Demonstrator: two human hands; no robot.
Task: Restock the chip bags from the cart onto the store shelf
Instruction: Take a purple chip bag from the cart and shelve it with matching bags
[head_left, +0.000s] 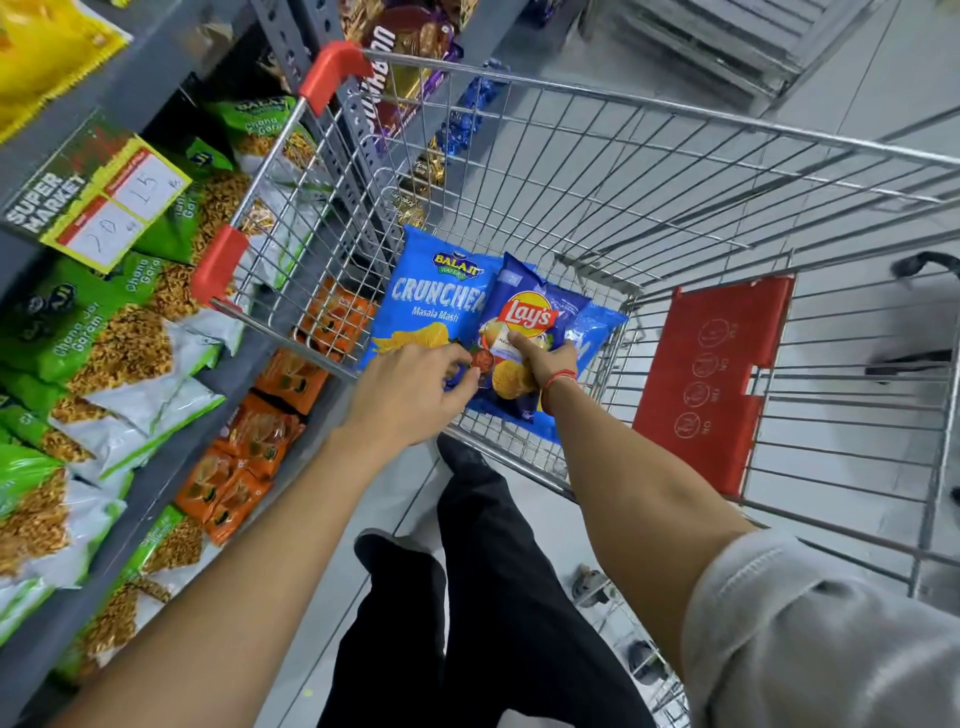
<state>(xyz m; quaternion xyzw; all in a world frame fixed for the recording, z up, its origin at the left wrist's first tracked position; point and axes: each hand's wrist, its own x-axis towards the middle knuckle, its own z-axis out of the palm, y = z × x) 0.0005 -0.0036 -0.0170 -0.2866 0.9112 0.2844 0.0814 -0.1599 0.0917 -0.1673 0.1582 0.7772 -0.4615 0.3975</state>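
Left hand (415, 387): fingers pinched on the lower edge of the dark blue Lay's bag (524, 332)
Right hand (545, 358): closed on the same bag, thumb across its front
Lay's bag: inside the cart (675, 171), lying over the light blue Crunchex bag (431, 301)
Store shelf (156, 83): just left of the cart

Open cart (675, 171) top above, wire walls all round, stocked shelf (156, 364) tight against its left side.

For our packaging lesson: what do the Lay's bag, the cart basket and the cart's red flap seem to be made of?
Lay's bag: glossy plastic film, judging by its shine and crinkles.
Cart basket: bright metal wire, probably plated steel, welded in a grid.
Red flap: likely matte moulded plastic with embossed round symbols.
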